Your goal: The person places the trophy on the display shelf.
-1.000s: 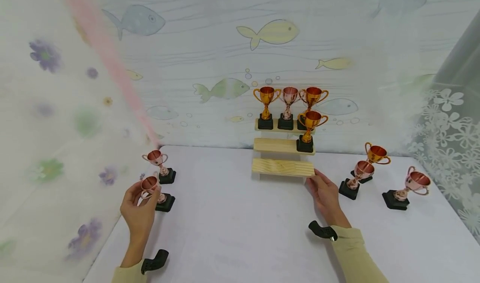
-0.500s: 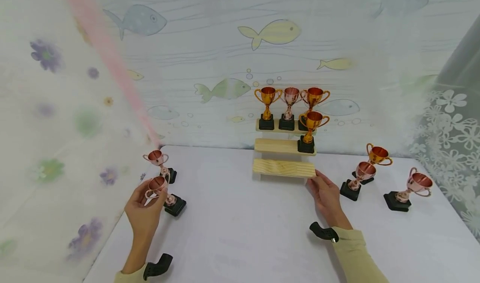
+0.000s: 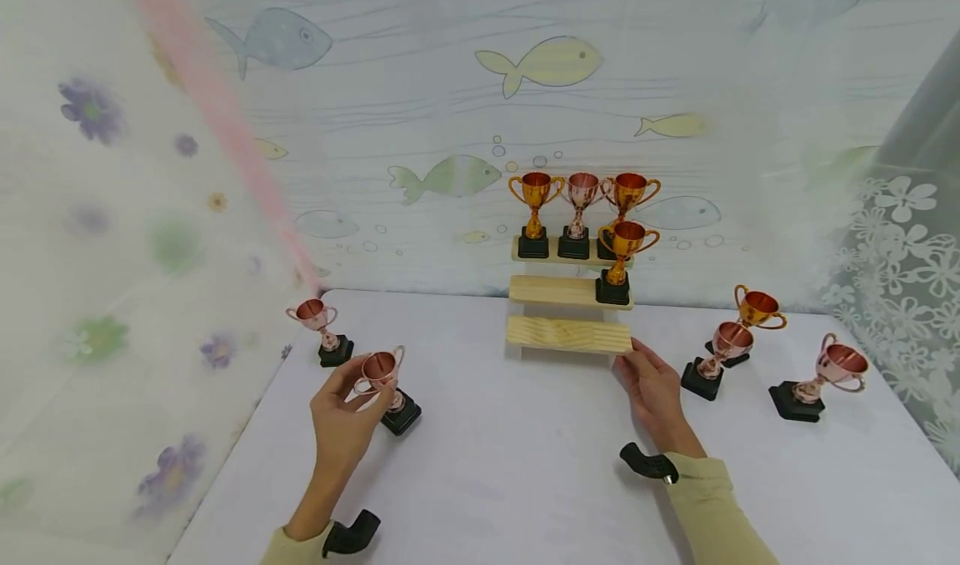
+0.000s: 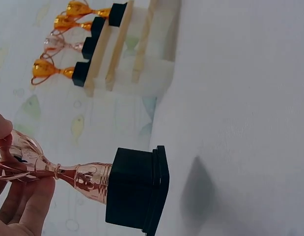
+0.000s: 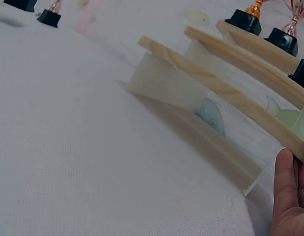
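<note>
Hanging above the white tabletop (image 3: 480, 457), a shiny rose-gold two-handled trophy cup (image 3: 381, 367) with a blocky black base is in the left hand (image 3: 341, 419), whose thumb and fingers pinch its bowl. Its long axis runs near upright, base down, with a slight tilt. The three-tier stand of pale wooden boards (image 3: 551, 289) lies to the right of the left hand and farther from the person, well apart from the cup; its boards run left to right. The right hand (image 3: 652, 390) is nearer the stand, gripping the right end of its lowest board (image 3: 567, 334).
</note>
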Tool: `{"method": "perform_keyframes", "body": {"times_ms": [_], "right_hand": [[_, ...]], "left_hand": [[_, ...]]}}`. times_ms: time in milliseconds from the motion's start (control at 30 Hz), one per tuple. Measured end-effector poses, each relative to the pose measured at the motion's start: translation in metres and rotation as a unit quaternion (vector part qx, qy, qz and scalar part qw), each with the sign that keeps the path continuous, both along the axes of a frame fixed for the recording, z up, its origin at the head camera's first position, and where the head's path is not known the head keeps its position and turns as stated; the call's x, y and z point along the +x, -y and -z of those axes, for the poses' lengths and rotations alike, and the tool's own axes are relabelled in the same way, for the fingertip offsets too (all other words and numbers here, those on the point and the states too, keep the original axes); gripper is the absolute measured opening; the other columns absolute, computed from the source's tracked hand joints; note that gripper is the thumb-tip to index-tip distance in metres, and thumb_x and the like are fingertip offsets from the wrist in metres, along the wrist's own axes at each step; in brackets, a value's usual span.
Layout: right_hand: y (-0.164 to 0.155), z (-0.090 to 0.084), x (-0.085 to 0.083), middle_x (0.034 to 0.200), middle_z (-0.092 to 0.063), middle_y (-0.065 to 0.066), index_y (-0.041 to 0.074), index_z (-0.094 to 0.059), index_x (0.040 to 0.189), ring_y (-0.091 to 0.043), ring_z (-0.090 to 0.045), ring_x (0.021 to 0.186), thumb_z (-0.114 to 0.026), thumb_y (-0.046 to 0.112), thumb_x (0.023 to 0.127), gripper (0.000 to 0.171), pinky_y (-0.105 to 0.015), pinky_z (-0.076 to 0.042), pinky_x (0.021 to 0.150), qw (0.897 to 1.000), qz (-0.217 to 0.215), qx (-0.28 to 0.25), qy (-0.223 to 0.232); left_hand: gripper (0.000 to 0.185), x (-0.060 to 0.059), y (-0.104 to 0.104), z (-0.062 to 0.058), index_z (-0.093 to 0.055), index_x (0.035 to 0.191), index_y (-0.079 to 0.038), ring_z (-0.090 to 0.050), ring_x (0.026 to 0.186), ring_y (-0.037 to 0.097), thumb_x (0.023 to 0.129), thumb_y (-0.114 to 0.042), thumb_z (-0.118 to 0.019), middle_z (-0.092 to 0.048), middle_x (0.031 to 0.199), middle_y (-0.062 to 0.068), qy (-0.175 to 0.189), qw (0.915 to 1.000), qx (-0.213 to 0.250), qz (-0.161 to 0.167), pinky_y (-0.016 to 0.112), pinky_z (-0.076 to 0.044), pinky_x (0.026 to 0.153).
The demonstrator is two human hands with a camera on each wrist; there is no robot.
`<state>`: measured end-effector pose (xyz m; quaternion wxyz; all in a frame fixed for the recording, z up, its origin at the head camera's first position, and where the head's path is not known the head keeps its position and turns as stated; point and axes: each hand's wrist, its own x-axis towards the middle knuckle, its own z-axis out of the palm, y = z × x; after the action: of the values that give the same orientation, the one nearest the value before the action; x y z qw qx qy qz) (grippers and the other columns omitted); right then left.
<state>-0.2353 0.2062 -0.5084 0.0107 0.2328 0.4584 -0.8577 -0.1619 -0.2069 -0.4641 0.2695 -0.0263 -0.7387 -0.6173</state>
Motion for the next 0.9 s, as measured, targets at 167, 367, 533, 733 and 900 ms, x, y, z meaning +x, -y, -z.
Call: {"method": "perform_keyframes", "body": {"times_ms": [167,367,533,733,900], "right_hand": [[0.000,0.000,0.000,0.106,-0.068,0.008,0.009,-0.054,0.137,-0.003,-0.066,0.100,-0.053,0.005,0.103,0.034,-0.017,-0.053,0.098,1.000,0.002,-0.003,-0.001],[0.000,0.000,-0.001,0.102,-0.070,0.008,0.011,-0.059,0.126,-0.004,-0.067,0.098,-0.053,0.003,0.102,0.026,-0.017,-0.053,0.097,1.000,0.006,-0.016,0.000],[0.000,0.001,-0.001,0.105,-0.068,0.008,0.010,-0.055,0.136,-0.003,-0.067,0.099,-0.053,0.004,0.103,0.034,-0.017,-0.053,0.097,1.000,0.007,-0.010,0.006],[0.000,0.002,-0.002,0.123,-0.059,0.004,0.007,-0.039,0.155,-0.002,-0.065,0.105,-0.052,0.006,0.104,0.053,-0.018,-0.050,0.102,1.000,-0.006,0.003,0.011],[-0.001,0.001,-0.002,0.134,-0.053,0.002,0.010,-0.038,0.157,-0.002,-0.062,0.110,-0.052,0.008,0.105,0.054,-0.018,-0.049,0.103,1.000,-0.009,0.005,0.021]], "left_hand": [[0.051,-0.012,-0.021,-0.002,-0.065,0.125,0.005,-0.065,0.105,0.009,0.077,0.012,-0.081,-0.067,0.118,0.019,-0.013,0.9987,-0.010,0.047,0.017,-0.060,0.079],[0.052,-0.026,-0.048,-0.011,-0.065,0.124,0.003,-0.066,0.101,0.010,0.075,0.009,-0.084,-0.067,0.116,0.018,-0.022,0.9935,-0.014,0.111,0.023,-0.061,0.080],[0.049,-0.035,-0.064,-0.018,-0.066,0.122,0.002,-0.067,0.101,0.012,0.077,0.008,-0.084,-0.068,0.118,0.017,-0.029,0.9883,-0.023,0.148,0.027,-0.062,0.081],[0.049,-0.046,-0.079,-0.025,-0.066,0.123,0.004,-0.066,0.099,0.012,0.077,0.012,-0.080,-0.068,0.117,0.021,-0.057,0.9818,-0.007,0.181,0.028,-0.063,0.081],[0.047,-0.055,-0.094,-0.038,-0.066,0.122,0.005,-0.066,0.096,0.011,0.078,0.011,-0.080,-0.069,0.114,0.023,-0.084,0.9790,0.002,0.186,0.026,-0.062,0.080]]}}
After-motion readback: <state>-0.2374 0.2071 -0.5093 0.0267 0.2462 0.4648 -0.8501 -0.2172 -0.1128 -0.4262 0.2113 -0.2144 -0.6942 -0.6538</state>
